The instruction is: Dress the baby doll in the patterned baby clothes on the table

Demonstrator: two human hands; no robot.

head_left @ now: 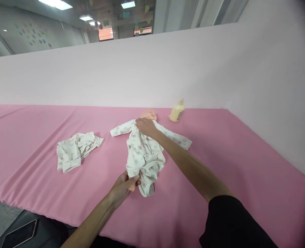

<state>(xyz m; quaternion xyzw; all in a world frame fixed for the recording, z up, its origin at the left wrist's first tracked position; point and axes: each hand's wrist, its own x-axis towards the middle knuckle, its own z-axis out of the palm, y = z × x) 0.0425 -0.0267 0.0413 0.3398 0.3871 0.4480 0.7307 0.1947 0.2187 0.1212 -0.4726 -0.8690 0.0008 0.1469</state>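
Observation:
A baby doll (148,114) lies on its back, its head at the far side and mostly hidden behind my right hand. It is dressed in a white printed baby onesie (147,151), whose sleeves spread to both sides and whose lower part is bunched up. My left hand (125,184) is closed around the doll's foot at the hem of one leg. Across the upper chest reaches my right hand (146,126), fingers bent over the onesie near the collar; its fingertips are partly hidden. The other leg of the onesie hangs loosely folded, with no foot showing.
A crumpled white printed garment (77,150) lies to the left on the pink sheet (219,144). Behind the doll, a pale yellow pump bottle (177,112) stands near the white wall (111,75). A phone (19,234) rests on a dark surface at lower left.

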